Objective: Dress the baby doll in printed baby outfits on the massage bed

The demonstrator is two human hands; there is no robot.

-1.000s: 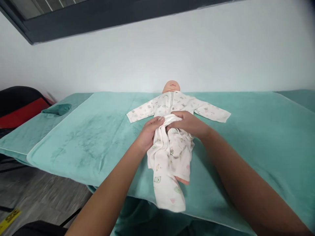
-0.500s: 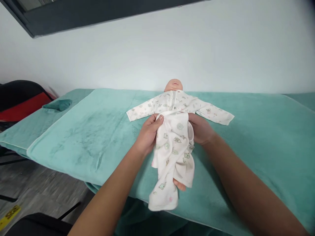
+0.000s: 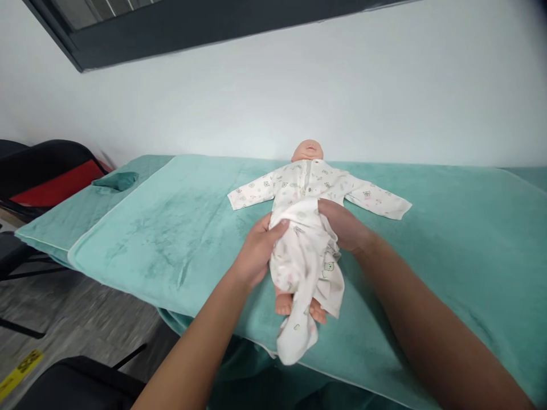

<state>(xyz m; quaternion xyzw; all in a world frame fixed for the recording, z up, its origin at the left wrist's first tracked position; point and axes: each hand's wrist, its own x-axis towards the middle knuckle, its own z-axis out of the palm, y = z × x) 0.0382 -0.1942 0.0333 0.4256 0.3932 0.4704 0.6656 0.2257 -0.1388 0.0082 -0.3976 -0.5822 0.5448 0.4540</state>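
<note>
A baby doll (image 3: 308, 150) lies on its back, head toward the wall, its arms spread in a white patterned long-sleeved top (image 3: 299, 177). Matching baby pants (image 3: 299, 242) lie bunched over its belly and legs, one pant leg trailing toward the near edge. On the left side my left hand (image 3: 258, 247) is closed on the pants, thumb on top of the cloth. My right hand (image 3: 344, 225) grips them at the upper right edge, its fingertips hidden by the cloth. Both bare feet (image 3: 284, 303) of the doll show below the cloth.
The doll rests on a padded bed with a teal cover (image 3: 171, 228); a face hole (image 3: 115, 181) is at its left end. Black chairs (image 3: 72, 384) stand at the left and front left. A white wall (image 3: 273, 108) and a dark window frame (image 3: 171, 37) are behind.
My left hand has moved down a little, gathering the pants' fabric. The trailing pant leg has twisted and narrowed, and a second foot now shows. The camera view has shifted slightly.
</note>
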